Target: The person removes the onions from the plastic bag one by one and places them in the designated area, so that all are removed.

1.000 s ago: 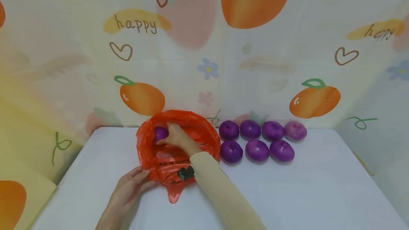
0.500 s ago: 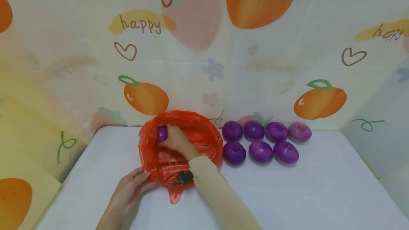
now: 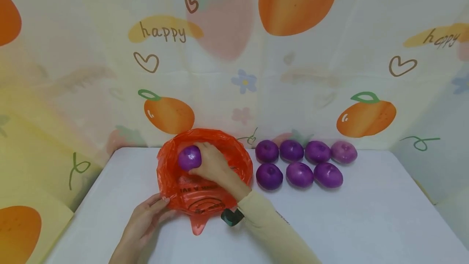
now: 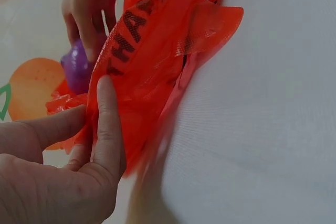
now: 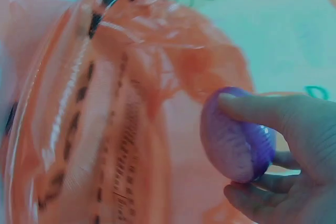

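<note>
A red plastic bag with dark printing stands with its mouth wide toward the head camera. My left hand pinches the near left part of its rim, thumb on one side and fingers on the other in the left wrist view. My right hand grips a shiny purple onion over the bag's mouth. The right wrist view shows the thumb lying across the onion and the fingers beneath it. Nothing else shows inside the bag; part of its inner side is hidden by my right hand and forearm.
Several purple onions stand in two rows on the white table, just right of the bag. One at the back right is paler. A fruit-printed cloth hangs behind the table. A dark strap is at my right wrist.
My right hand has lifted from deeper in the bag and shifted slightly right, bringing the purple onion into fuller view. The left hand stays on the rim.
</note>
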### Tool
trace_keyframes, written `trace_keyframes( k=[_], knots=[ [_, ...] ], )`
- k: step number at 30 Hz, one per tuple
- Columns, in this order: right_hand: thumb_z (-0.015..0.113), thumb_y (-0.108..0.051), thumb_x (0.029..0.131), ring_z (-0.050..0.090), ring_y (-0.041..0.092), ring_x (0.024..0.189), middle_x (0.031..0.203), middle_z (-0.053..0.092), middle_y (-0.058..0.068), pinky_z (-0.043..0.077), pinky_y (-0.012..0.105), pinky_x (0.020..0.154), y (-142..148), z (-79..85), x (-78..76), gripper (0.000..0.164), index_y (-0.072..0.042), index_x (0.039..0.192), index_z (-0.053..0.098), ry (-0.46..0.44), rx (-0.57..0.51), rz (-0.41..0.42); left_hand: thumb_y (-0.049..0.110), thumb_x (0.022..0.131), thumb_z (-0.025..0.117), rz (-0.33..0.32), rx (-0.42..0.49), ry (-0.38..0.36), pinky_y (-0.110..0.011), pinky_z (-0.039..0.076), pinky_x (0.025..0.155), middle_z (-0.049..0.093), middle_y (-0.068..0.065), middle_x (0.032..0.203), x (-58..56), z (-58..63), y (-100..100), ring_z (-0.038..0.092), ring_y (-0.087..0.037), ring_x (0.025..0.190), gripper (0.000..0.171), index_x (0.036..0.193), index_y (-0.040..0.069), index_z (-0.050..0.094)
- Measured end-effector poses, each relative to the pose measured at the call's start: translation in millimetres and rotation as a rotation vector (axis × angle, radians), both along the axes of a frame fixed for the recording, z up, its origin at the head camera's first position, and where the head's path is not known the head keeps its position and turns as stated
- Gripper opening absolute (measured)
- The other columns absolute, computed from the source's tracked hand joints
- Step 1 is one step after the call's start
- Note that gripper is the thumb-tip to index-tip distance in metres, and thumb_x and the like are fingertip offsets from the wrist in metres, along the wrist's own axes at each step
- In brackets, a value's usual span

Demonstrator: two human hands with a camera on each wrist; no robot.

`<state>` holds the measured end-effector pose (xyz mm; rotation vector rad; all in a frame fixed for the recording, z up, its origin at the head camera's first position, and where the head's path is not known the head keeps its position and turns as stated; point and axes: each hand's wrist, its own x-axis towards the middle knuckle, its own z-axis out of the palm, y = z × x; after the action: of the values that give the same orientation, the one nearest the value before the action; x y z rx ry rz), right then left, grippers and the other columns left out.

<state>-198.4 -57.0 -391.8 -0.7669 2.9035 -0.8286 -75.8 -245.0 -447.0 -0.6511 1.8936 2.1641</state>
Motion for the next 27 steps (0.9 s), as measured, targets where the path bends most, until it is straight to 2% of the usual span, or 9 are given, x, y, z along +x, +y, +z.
trace_keyframes(
  k=[6,12,20,24,27],
  knots=[
    [0.084,-0.034,0.077,0.052,0.022,0.124,0.138,0.052,0.006,0.048,0.041,0.102,47,10.7,18.7,0.081,-0.012,0.143,0.045,-0.003,-0.126,0.022,0.019,0.1,0.058,-0.011,-0.014,-0.02,-0.033,0.056,0.089,0.051,-0.016,0.14,-1.3,-1.9,4,0.066,-0.013,0.097,0.058,0.148,-0.004,0.034],
    [0.085,-0.031,0.076,0.05,0.024,0.127,0.14,0.051,0.008,0.046,0.043,0.105,81,11.4,23.8,0.08,-0.009,0.142,0.046,0.025,-0.188,0.041,0.021,0.1,0.058,-0.014,-0.002,-0.023,-0.032,0.056,0.089,0.055,-0.009,0.134,-3.5,-1.8,3,0.065,-0.012,0.096,0.061,0.15,-0.003,0.032],
    [0.085,-0.027,0.078,0.048,0.023,0.13,0.144,0.048,0.003,0.045,0.044,0.105,104,19.1,31.4,0.081,-0.015,0.146,0.043,-0.06,-0.309,0.065,0.02,0.1,0.058,-0.013,0.024,-0.022,-0.033,0.056,0.089,0.061,-0.002,0.124,-4.7,-3.2,3,0.065,-0.011,0.095,0.06,0.149,-0.003,0.032],
    [0.086,-0.025,0.076,0.048,0.022,0.13,0.142,0.05,-0.001,0.046,0.045,0.104,115,24.1,37.8,0.079,-0.018,0.144,0.047,-0.032,-0.357,0.08,0.018,0.101,0.056,-0.01,0.025,-0.021,-0.033,0.056,0.089,0.061,-0.003,0.123,-5.1,-4.3,4,0.066,-0.011,0.096,0.058,0.149,-0.003,0.032],
    [0.087,-0.024,0.074,0.046,0.023,0.132,0.143,0.05,-0.001,0.045,0.046,0.105,125,25.9,42.3,0.078,-0.018,0.142,0.049,0.008,-0.354,0.093,0.018,0.101,0.056,-0.011,0.015,-0.029,-0.033,0.056,0.09,0.06,-0.006,0.127,-5.4,-4.6,5,0.066,-0.012,0.097,0.057,0.149,-0.003,0.033]
  ],
)
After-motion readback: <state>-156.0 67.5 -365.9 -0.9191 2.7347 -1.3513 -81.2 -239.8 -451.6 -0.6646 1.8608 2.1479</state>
